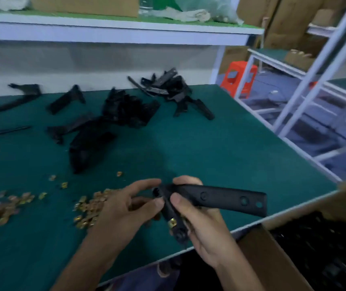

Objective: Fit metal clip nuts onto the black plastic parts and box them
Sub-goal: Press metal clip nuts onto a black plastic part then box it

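Head view: both hands' fingers (176, 201) pinch black part (220, 196); clip nuts (90, 206) beside, carton (273, 255) right.

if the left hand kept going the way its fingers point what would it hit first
Most likely the black plastic part held in the right hand. The left hand points rightward at the part's near corner, its fingertips almost on it already; blur hides whether they touch.

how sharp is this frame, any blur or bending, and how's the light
Head view: motion blur smears the brass clip nuts and the far pile of black parts; the held black part between left hand and right hand is sharpest. Wide-angle bending curves the shelf frame. Light is dim, with a soft shadow on the green mat.
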The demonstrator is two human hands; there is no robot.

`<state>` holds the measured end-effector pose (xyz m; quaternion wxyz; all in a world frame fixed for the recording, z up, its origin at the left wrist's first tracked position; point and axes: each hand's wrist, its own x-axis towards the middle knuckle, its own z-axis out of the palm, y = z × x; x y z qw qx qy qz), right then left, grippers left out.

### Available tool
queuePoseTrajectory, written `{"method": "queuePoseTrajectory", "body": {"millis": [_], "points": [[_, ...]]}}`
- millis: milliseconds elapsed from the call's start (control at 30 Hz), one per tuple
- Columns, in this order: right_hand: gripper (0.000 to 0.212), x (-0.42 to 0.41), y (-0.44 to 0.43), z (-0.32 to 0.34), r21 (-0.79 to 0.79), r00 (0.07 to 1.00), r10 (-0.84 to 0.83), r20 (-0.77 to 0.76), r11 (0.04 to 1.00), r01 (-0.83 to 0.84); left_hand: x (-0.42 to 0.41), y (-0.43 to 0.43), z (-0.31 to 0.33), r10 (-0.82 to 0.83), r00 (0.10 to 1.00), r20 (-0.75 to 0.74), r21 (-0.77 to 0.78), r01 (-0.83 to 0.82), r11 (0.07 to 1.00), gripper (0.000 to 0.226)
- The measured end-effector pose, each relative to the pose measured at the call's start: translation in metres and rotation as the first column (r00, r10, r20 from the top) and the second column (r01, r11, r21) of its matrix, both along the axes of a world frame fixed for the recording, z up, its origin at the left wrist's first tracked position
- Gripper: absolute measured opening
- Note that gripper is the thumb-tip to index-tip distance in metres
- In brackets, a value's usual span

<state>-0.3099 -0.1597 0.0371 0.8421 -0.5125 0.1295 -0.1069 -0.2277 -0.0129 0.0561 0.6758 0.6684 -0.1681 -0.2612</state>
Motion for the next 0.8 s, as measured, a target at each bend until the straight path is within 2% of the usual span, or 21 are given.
{"method": "queuePoseTrajectory", "body": {"millis": [100, 167, 233, 300, 367, 433, 467, 500, 533, 567, 633, 700, 800], "points": [[0.034, -0.057, -0.022, -0.025, 0.081, 0.993, -0.067, -0.095, 0.994, 0.075, -0.017, -0.020, -0.022, -0.208, 0.977, 0.039, 0.148, 0.200, 0.969, 0.026], [0.045, -0.100, -0.043, -0.035, 0.179, 0.970, -0.180, -0.163, 0.962, 0.208, -0.026, -0.030, -0.035, -0.334, 0.939, 0.077, 0.220, 0.311, 0.925, 0.033], [0.050, -0.143, -0.079, -0.042, 0.203, 0.901, -0.353, -0.252, 0.891, 0.406, -0.029, -0.033, -0.042, -0.388, 0.915, 0.109, 0.267, 0.349, 0.898, 0.041], [0.049, -0.180, -0.131, -0.047, 0.163, 0.796, -0.512, -0.322, 0.798, 0.580, -0.023, -0.034, -0.045, -0.385, 0.914, 0.126, 0.259, 0.344, 0.903, 0.037], [0.035, -0.207, -0.190, -0.045, 0.177, 0.654, -0.678, -0.334, 0.637, 0.751, -0.014, -0.037, -0.047, -0.406, 0.902, 0.145, 0.298, 0.351, 0.888, 0.030], [0.018, -0.225, -0.239, -0.043, 0.228, 0.426, -0.827, -0.367, 0.364, 0.903, 0.001, -0.033, -0.058, -0.440, 0.876, 0.199, 0.352, 0.355, 0.866, 0.028], [0.013, -0.231, -0.255, -0.045, 0.229, 0.312, -0.864, -0.395, 0.236, 0.944, 0.010, -0.033, -0.063, -0.418, 0.872, 0.253, 0.401, 0.299, 0.866, 0.030], [0.013, -0.237, -0.264, -0.052, 0.205, 0.243, -0.878, -0.413, 0.171, 0.964, 0.017, -0.032, -0.065, -0.391, 0.879, 0.272, 0.408, 0.263, 0.874, 0.028], [0.018, -0.236, -0.265, -0.056, 0.160, 0.218, -0.883, -0.416, 0.165, 0.973, 0.021, -0.030, -0.065, -0.353, 0.896, 0.268, 0.384, 0.237, 0.892, 0.021], [0.025, -0.230, -0.258, -0.060, 0.116, 0.240, -0.891, -0.385, 0.212, 0.970, 0.023, -0.027, -0.061, -0.295, 0.911, 0.287, 0.390, 0.171, 0.905, 0.018], [0.026, -0.210, -0.232, -0.062, 0.008, 0.398, -0.884, -0.247, 0.408, 0.913, 0.028, -0.018, -0.047, -0.157, 0.935, 0.318, 0.395, 0.020, 0.918, 0.019], [0.028, -0.173, -0.202, -0.056, -0.002, 0.549, -0.818, -0.174, 0.557, 0.830, 0.045, -0.011, -0.045, -0.009, 0.941, 0.339, 0.365, -0.123, 0.923, 0.015], [0.025, -0.108, -0.149, -0.044, -0.196, 0.756, -0.643, -0.122, 0.762, 0.617, 0.085, 0.006, -0.046, 0.149, 0.871, 0.469, 0.403, -0.360, 0.841, 0.015]]}}
